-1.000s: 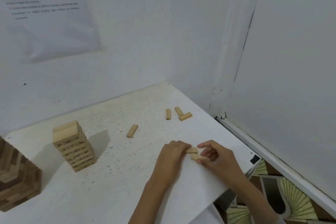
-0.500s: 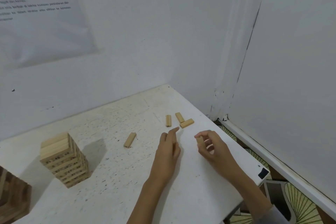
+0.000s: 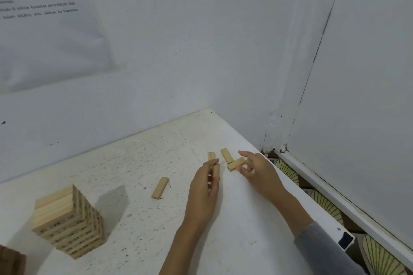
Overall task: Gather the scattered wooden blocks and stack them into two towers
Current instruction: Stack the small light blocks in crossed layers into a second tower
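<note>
Closest to me, at the bottom left edge, there's the corner of a dark stack (image 3: 10,261) of wood, cut off by the frame. My grey sleeve (image 3: 324,250) comes in from the lower right, over the edge of the white speckled table (image 3: 145,230). Left of my arms stands the pale tower (image 3: 67,223), blocks laid crosswise layer on layer, with printed numbers on its sides and a shadow to its right.

Now the hands. My left hand (image 3: 204,190) pinches the left-hand block (image 3: 216,171) between thumb and fingers, and the block points away from me. My right hand (image 3: 257,172) has its lower fingers curled round the right-hand block (image 3: 248,162), of which only a bit shows. Its index finger is stretched out to the left.

On the table, left of my left hand and well apart from the rest, lies the lone block (image 3: 160,187). Between my two hands lies the slanted block (image 3: 236,164). My right thumb sits right at its near end; whether it touches, I cannot tell. Just past that, the middle block (image 3: 226,155) meets the slanted one at an angle. The half-hidden block (image 3: 211,156) peeks out beyond my left fingertips.

Off the table's right edge there's patterned floor tile (image 3: 288,172) and a white skirting. Behind everything is the white wall (image 3: 201,51), cracked at the corner, with a printed paper sheet (image 3: 44,40) up on the left.
</note>
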`<action>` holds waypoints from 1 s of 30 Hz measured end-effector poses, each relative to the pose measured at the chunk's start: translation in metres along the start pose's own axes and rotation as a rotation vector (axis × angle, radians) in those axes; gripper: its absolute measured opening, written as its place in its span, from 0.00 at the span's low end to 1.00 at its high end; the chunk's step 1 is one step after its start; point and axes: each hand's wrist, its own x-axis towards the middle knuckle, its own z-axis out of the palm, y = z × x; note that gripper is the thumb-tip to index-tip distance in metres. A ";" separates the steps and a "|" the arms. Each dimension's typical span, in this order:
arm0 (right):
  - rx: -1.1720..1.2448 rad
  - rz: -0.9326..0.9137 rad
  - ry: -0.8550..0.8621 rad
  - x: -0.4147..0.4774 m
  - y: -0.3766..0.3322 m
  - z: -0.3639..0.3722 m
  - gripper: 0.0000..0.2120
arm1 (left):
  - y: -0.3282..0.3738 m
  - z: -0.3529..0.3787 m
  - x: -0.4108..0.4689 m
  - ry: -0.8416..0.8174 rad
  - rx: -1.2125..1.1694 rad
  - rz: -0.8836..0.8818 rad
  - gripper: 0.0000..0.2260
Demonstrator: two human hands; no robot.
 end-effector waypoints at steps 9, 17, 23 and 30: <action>-0.067 -0.022 0.049 -0.008 -0.002 0.004 0.07 | -0.006 -0.005 -0.008 0.044 0.020 0.019 0.17; 0.345 -0.065 0.022 -0.039 -0.024 0.001 0.09 | 0.005 -0.020 -0.024 0.119 -0.033 0.023 0.16; 0.512 -0.074 -0.076 -0.057 -0.047 0.013 0.10 | 0.008 -0.035 -0.043 0.159 -0.110 -0.046 0.16; 0.526 -0.055 -0.142 -0.076 -0.074 0.033 0.04 | 0.012 -0.056 -0.072 0.125 -0.149 -0.105 0.16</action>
